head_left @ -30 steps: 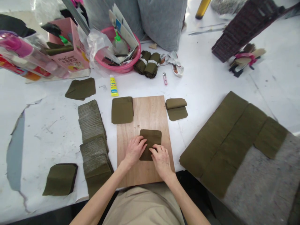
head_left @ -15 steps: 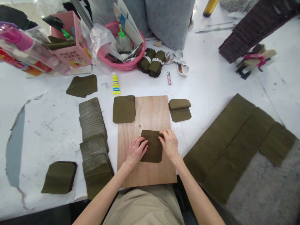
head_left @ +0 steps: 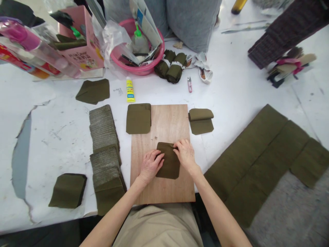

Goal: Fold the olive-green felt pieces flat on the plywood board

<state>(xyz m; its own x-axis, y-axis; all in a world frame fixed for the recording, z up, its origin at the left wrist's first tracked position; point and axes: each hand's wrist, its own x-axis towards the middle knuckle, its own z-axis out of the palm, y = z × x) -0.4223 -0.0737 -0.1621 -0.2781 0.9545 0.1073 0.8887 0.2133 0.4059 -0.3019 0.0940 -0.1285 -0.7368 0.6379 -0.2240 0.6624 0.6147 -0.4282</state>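
An olive-green fabric piece point(head_left: 168, 164) with trimmed corners lies on a wooden board point(head_left: 146, 147) in front of me. My left hand point(head_left: 151, 166) rests on its left edge, fingers spread and pressing lightly. At the upper right corner, my right hand point(head_left: 184, 152) pinches the cloth's edge between thumb and fingers, and the top edge there is slightly lifted. A small pile of similar fabric pieces point(head_left: 138, 119) overlaps the board's upper left corner. Just beyond its right edge, a partly folded fabric piece point(head_left: 201, 121) sits on the table.
Left of the board runs an overlapping row of fabric pieces point(head_left: 104, 137), with another fabric stack point(head_left: 68, 191) farther left. Behind stand a yellow glue tube point(head_left: 130, 91), thread snips point(head_left: 189, 84), fabric rolls point(head_left: 176, 68) and a pink basin point(head_left: 138, 70). Long olive cloth point(head_left: 259, 161) spreads at right.
The right hand's pinch at the fabric's top right corner has lifted and puckered the edge slightly. The left hand stays on the left edge. The whole view has shifted a little.
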